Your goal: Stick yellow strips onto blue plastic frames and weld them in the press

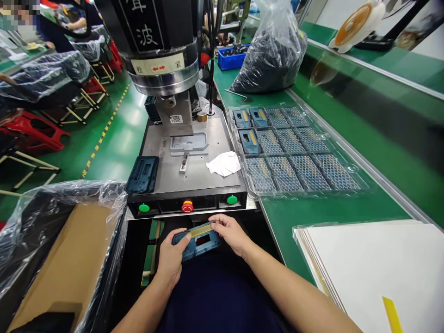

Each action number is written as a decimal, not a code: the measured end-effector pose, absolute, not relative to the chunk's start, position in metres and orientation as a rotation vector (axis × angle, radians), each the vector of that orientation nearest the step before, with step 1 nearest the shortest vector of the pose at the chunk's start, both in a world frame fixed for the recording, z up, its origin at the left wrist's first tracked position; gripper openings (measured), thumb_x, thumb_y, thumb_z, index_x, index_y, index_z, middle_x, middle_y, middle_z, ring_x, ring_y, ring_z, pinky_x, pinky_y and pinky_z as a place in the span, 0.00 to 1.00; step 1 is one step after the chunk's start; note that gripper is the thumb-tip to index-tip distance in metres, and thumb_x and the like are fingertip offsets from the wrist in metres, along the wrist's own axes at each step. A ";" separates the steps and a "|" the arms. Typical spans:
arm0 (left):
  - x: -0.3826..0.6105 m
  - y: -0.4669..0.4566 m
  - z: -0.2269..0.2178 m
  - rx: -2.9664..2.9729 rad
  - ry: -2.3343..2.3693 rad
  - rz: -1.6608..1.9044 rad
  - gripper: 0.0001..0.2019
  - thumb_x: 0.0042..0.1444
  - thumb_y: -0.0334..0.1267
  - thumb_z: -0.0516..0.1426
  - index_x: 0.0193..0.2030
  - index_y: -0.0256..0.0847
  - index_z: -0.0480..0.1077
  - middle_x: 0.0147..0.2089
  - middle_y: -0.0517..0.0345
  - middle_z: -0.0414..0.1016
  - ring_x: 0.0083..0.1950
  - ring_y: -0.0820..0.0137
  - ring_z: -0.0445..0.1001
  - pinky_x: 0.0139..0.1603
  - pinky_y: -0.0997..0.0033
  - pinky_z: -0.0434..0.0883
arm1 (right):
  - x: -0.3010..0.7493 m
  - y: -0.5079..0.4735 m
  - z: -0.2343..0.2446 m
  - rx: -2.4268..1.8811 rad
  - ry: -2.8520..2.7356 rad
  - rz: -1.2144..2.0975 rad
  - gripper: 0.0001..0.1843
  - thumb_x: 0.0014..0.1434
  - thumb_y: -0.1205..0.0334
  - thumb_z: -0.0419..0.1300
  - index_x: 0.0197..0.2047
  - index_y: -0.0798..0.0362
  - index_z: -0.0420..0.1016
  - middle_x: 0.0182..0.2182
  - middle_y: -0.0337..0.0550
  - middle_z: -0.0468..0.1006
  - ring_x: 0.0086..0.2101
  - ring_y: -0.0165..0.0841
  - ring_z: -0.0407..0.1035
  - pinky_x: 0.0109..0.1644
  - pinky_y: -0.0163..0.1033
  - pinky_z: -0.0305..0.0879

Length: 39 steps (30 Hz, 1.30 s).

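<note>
A dark blue plastic housing (190, 252) with a rectangular window and a yellow strip (201, 230) along its upper side is held over my lap, in front of the press. My left hand (171, 253) grips its left end, thumb on the face. At the other end my right hand (231, 233) pinches the upper right corner, close to the end of the yellow strip. Beyond them stands an ultrasonic press with a metal horn (175, 115) above a grey fixture (189, 142). Similar dark blue parts (143, 174) lie stacked at the left of the press base.
On the green bench at right lies a clear compartment tray (301, 173) with a few blue housings. A white cloth (224, 163) rests on the press plate. White sheets (381, 259) with a yellow strip, a plastic-lined box (62, 259) and a bag of dark parts (270, 60) surround it.
</note>
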<state>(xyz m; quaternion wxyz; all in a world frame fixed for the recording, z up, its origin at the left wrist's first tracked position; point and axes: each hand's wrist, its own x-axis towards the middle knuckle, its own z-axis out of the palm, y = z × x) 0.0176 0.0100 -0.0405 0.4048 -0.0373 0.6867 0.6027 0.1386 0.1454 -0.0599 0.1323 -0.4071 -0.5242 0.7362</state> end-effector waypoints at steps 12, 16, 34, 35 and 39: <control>0.021 0.012 -0.039 -0.048 1.745 1.504 0.23 0.36 0.43 0.68 0.40 0.39 0.71 0.28 0.62 0.74 0.27 0.74 0.72 0.30 0.73 0.71 | 0.138 0.143 -0.054 -1.166 -1.171 2.325 0.15 0.38 0.66 0.58 0.34 0.54 0.74 0.23 0.34 0.70 0.24 0.26 0.61 0.27 0.31 0.55; 0.022 0.013 -0.037 -0.031 1.761 1.493 0.23 0.36 0.44 0.68 0.40 0.39 0.71 0.28 0.62 0.73 0.27 0.75 0.71 0.30 0.74 0.70 | 0.137 0.143 -0.053 -1.186 -1.144 2.327 0.12 0.40 0.65 0.59 0.33 0.54 0.73 0.22 0.34 0.70 0.23 0.25 0.61 0.26 0.30 0.55; 0.019 0.012 -0.038 -0.110 1.643 1.506 0.22 0.35 0.39 0.67 0.40 0.39 0.71 0.29 0.62 0.75 0.27 0.74 0.72 0.31 0.73 0.70 | 0.137 0.141 -0.061 -1.183 -1.266 2.248 0.14 0.40 0.66 0.62 0.35 0.56 0.73 0.22 0.33 0.70 0.22 0.24 0.62 0.25 0.31 0.58; 0.020 0.012 -0.037 -0.105 1.651 1.503 0.22 0.35 0.39 0.67 0.40 0.39 0.71 0.29 0.62 0.75 0.28 0.74 0.73 0.31 0.74 0.70 | 0.137 0.141 -0.061 -1.183 -1.273 2.237 0.15 0.40 0.66 0.62 0.35 0.56 0.73 0.23 0.34 0.71 0.22 0.24 0.63 0.25 0.31 0.58; 0.020 0.012 -0.034 -0.080 1.682 1.501 0.21 0.36 0.40 0.66 0.40 0.39 0.71 0.29 0.62 0.75 0.28 0.74 0.73 0.31 0.74 0.70 | 0.137 0.141 -0.062 -1.177 -1.284 2.218 0.15 0.40 0.66 0.62 0.36 0.56 0.73 0.23 0.34 0.72 0.23 0.24 0.64 0.26 0.31 0.59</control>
